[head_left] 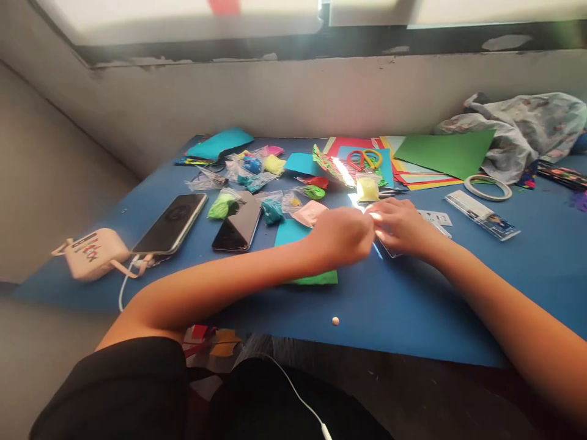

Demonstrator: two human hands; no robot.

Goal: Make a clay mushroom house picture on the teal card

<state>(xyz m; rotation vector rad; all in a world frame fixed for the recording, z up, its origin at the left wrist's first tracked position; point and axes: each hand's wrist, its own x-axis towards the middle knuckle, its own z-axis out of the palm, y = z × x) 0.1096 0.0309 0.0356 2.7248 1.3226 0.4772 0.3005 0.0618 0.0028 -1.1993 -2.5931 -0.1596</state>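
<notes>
My left hand (345, 235) is closed in a fist at the middle of the blue table (394, 318), slightly blurred. Against it, my right hand (401, 227) has bent fingers that meet the left one in bright sunlight. What the two hold between their fingertips is hidden. Beneath the right palm, the edge of a flat clear-edged item (389, 250) peeks out, beside a white printed card (435, 217). Just behind the hands stands a pack of pale yellow clay (367, 189). A pink packet (310, 212) and a blue sheet (290, 232) lie left of my left hand.
Two phones (172, 223) and a pink case (97, 253) lie left. Clay bags (224, 205), scissors (364, 161) and coloured paper (443, 156) spread along the back. A tape roll (488, 187) is right. One small pale ball (335, 321) sits near the front edge.
</notes>
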